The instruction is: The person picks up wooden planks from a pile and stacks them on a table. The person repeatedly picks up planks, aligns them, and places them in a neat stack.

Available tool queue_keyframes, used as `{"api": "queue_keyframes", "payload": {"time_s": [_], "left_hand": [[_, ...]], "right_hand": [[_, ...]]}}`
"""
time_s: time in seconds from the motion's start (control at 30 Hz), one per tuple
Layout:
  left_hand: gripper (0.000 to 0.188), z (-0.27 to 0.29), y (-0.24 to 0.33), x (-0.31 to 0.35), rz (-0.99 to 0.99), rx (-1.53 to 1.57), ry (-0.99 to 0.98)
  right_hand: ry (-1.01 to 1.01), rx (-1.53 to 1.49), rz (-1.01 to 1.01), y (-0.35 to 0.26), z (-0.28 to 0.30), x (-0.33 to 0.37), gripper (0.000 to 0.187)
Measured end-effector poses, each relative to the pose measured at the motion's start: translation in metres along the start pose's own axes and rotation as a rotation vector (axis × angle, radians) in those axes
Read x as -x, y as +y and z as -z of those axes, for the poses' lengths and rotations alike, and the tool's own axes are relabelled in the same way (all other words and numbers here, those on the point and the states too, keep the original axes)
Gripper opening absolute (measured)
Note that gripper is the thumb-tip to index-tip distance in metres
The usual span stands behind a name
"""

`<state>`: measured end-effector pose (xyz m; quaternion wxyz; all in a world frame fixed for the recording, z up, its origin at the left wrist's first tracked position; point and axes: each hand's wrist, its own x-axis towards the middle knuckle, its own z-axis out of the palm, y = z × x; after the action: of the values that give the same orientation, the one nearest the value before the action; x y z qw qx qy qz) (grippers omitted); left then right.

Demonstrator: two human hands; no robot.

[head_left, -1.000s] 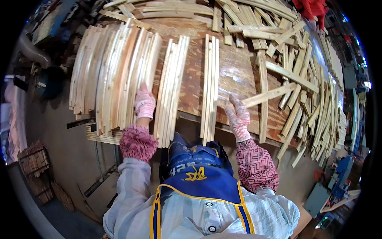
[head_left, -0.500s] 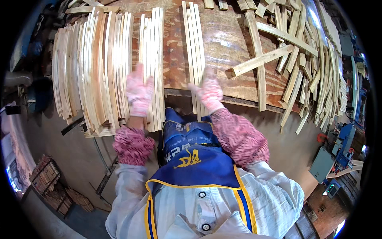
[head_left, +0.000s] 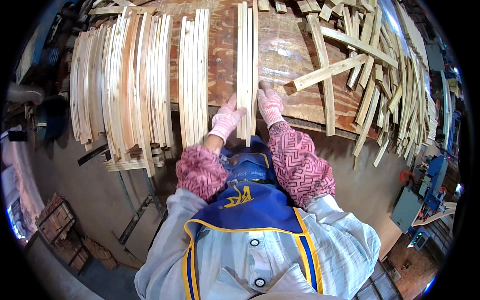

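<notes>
A few narrow wooden strips [head_left: 244,65] lie side by side across the front edge of the wooden tabletop [head_left: 285,50], their near ends overhanging. My left hand [head_left: 227,120], in a pink-and-white glove, is closed at their left side, its thumb over the near part. On the other side, my gloved right hand [head_left: 270,104] rests against the rightmost strip, fingers stretched forward. To the left stands a small row of similar strips [head_left: 194,75], and beyond it a wider row [head_left: 120,85]. The undersides of the strips in my hands are hidden.
A loose heap of wooden strips [head_left: 372,75] covers the right of the table, with one strip [head_left: 327,80] lying apart, crossed by another. Under the left row is a metal stand [head_left: 135,215]. Blue machinery [head_left: 432,175] stands at the far right.
My left hand has left the small row and moved right to the middle strips. My right hand has shifted slightly right, beside the outer strip. The middle strips have moved a little.
</notes>
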<state>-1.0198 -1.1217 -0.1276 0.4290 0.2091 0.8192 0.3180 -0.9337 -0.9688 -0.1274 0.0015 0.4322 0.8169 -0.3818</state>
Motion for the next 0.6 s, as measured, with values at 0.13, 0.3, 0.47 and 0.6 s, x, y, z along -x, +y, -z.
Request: {"api": "queue_keyframes", "payload": {"time_s": [0.13, 0.3, 0.47, 0.6], "left_hand": [[0.06, -0.011, -0.01, -0.008, -0.045, 0.394, -0.139], [0.053, -0.024, -0.034, 0.009, 0.015, 0.651, -0.015], [0.088, -0.023, -0.005, 0.009, 0.104, 0.14, -0.018], [0.099, 0.007, 0.02, 0.019, 0.11, 0.016, 0.009]], "right_hand": [[0.005, -0.239, 0.147, 0.065, -0.026, -0.023, 0.037], [-0.264, -0.666, -0.258, 0.055, 0.002, 0.004, 0.039], [-0.197, -0.498, -0.261, 0.049, 0.003, -0.001, 0.046], [-0.202, 0.054, -0.213, -0.006, 0.014, -0.016, 0.089]]}}
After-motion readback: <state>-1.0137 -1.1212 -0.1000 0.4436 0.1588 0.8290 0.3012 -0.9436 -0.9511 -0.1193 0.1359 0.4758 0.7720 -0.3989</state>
